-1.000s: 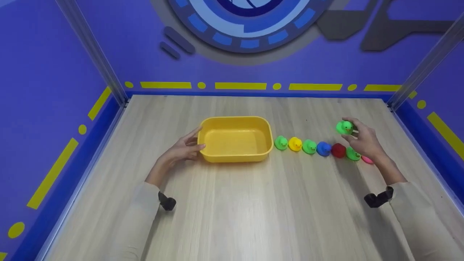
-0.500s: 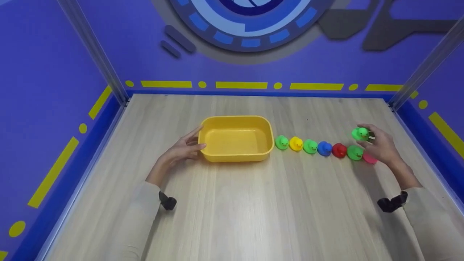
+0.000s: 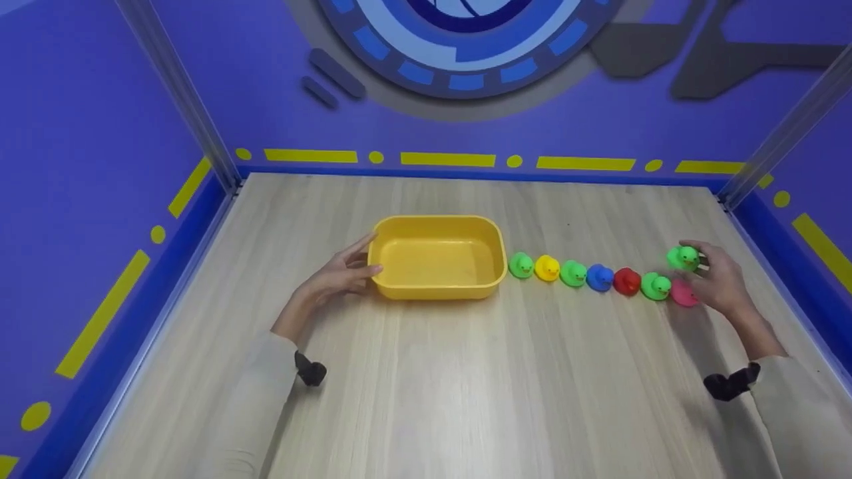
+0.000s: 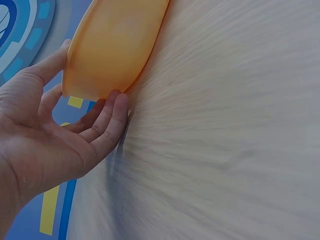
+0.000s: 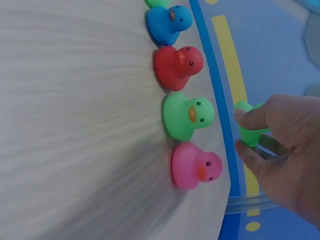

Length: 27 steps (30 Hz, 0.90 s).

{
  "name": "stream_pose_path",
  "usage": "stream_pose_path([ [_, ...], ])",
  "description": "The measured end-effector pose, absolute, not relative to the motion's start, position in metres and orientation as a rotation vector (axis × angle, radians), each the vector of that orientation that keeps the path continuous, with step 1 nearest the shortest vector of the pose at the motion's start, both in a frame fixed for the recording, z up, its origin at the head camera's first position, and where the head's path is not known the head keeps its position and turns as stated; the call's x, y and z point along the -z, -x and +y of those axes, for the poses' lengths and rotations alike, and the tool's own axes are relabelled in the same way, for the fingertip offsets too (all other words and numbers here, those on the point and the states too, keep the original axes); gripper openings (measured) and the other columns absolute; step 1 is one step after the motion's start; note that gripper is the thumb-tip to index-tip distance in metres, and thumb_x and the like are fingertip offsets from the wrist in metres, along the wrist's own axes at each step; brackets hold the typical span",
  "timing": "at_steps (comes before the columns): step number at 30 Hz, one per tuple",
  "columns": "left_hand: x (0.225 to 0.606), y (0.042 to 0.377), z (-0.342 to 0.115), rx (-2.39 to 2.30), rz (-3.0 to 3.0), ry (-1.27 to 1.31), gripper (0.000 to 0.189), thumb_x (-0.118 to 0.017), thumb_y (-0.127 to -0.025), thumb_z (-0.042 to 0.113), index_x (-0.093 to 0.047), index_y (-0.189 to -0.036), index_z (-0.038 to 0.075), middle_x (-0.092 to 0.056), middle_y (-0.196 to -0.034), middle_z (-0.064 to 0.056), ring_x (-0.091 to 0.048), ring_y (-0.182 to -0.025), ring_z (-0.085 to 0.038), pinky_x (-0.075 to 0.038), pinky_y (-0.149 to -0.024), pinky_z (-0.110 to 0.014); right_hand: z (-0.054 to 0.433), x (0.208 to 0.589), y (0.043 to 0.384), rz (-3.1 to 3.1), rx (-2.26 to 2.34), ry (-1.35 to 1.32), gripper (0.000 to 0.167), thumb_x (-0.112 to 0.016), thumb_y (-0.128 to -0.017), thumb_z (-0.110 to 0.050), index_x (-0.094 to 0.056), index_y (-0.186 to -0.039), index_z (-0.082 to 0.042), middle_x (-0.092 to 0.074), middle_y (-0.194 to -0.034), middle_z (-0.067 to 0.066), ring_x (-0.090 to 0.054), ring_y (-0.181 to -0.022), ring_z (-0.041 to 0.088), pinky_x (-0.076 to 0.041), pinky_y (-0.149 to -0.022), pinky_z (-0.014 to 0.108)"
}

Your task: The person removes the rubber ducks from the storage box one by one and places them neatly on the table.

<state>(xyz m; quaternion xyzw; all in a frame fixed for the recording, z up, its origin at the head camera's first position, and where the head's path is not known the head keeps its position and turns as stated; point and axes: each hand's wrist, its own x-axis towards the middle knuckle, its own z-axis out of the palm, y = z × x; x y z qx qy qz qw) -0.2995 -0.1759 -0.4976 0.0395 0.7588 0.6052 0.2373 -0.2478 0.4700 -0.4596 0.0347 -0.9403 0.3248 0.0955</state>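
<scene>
At its left end, the yellow plastic basin [image 3: 436,291] is held by my left hand [image 3: 336,274], thumb at the rim. In the left wrist view other fingers [image 4: 112,117] touch the basin's underside edge. My right hand [image 3: 722,283] pinches a green rubber duck [image 3: 682,257] between thumb and fingertips, raised off the table. Just below it sits a pink rubber duck [image 3: 684,293], partly covered by the hand in the head view. The right wrist view shows that pink duck [image 5: 192,165] whole, apart from the hand.
A row of rubber ducks runs from the basin's right side: green [image 3: 521,265], yellow [image 3: 547,268], green [image 3: 573,273], blue [image 3: 600,277], red [image 3: 627,281], green [image 3: 655,286], then the pink one. Blue walls [image 3: 459,133] enclose the wooden table [image 3: 452,386] at the back and sides.
My right hand has moved right and toward me with the green duck, from above the red and green ducks to above the pink one. The left hand and basin keep their places.
</scene>
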Motion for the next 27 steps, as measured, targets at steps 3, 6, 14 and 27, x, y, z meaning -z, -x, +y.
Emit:
stream_pose_path([
  [3,0.499,0.3,-0.175,-1.664,2.073,-0.099,0.083,-0.072,-0.097,0.029,-0.022,-0.162,0.041,-0.038,-0.158,-0.012,-0.064,-0.108,-0.025,-0.06,-0.093,-0.039,0.475,0.461,0.245,-2.784,-0.944,-0.094,0.055,-0.063,-0.089,0.011,-0.047,-0.141,0.015,-0.048,-0.134,0.041,-0.049,-0.121,0.06,-0.034,-0.077,-0.008],
  [6,0.499,0.3,-0.174,-1.662,2.073,-0.088,0.085,-0.074,-0.095,0.032,-0.023,-0.161,0.043,-0.038,-0.158,-0.011,-0.064,-0.109,-0.025,-0.06,-0.092,-0.038,0.48,0.463,0.243,-2.779,-0.932,-0.084,0.054,-0.064,-0.09,0.01,-0.047,-0.141,0.015,-0.049,-0.133,0.041,-0.05,-0.119,0.058,-0.034,-0.078,-0.008],
  [14,0.497,0.3,-0.175,-1.672,2.052,-0.095,0.082,-0.071,-0.097,0.027,-0.022,-0.162,0.043,-0.037,-0.159,-0.012,-0.061,-0.12,-0.027,-0.059,-0.097,-0.04,0.49,0.47,0.236,-2.742,-0.884,-0.061,0.052,-0.065,-0.091,0.009,-0.047,-0.139,0.015,-0.051,-0.131,0.041,-0.05,-0.115,0.053,-0.03,-0.076,-0.009],
  [27,0.496,0.299,-0.176,-1.68,2.041,-0.127,0.084,-0.072,-0.097,0.027,-0.021,-0.163,0.04,-0.036,-0.159,-0.012,-0.06,-0.12,-0.028,-0.06,-0.094,-0.04,0.511,0.476,0.224,-2.798,-0.876,0.067,0.056,-0.064,-0.095,0.002,-0.041,-0.144,0.014,-0.048,-0.135,0.041,-0.046,-0.116,0.05,-0.034,-0.073,-0.006],
])
